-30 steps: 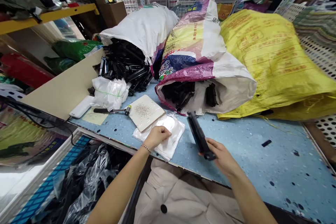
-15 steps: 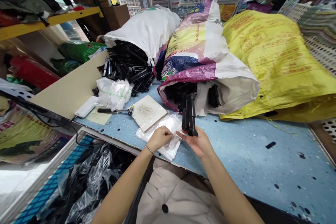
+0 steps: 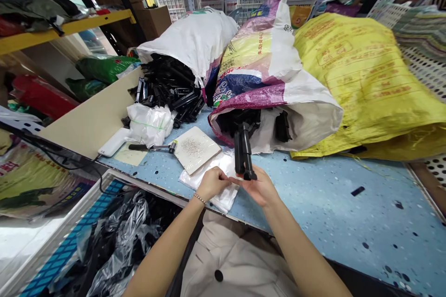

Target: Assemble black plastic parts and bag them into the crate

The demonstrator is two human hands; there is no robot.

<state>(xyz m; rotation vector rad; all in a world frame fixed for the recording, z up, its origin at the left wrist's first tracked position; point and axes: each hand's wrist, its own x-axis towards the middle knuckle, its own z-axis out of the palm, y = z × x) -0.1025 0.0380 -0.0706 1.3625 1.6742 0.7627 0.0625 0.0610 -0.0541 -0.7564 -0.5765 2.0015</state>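
My left hand (image 3: pixel 212 184), with a beaded bracelet on its wrist, is closed on a clear plastic bag (image 3: pixel 223 171) lying flat on the table. My right hand (image 3: pixel 259 188) grips the lower end of a black plastic bracket (image 3: pixel 242 151), which stands nearly upright. The bracket's foot is right next to the left hand's fingers. Both hands are close together above the bag. Part of the bag is hidden under my left hand.
A white tile (image 3: pixel 197 147) holds small grey screws, beside a black-handled screwdriver (image 3: pixel 149 147). Sacks (image 3: pixel 278 97) spill black parts (image 3: pixel 170 88) onto the blue speckled table (image 3: pixel 331 195). Below its front edge stands a bin of black plastic bags (image 3: pixel 114 241).
My right hand has moved left, closer to my left hand, and the black bracket has turned from slanting to nearly upright. My left hand has barely moved.
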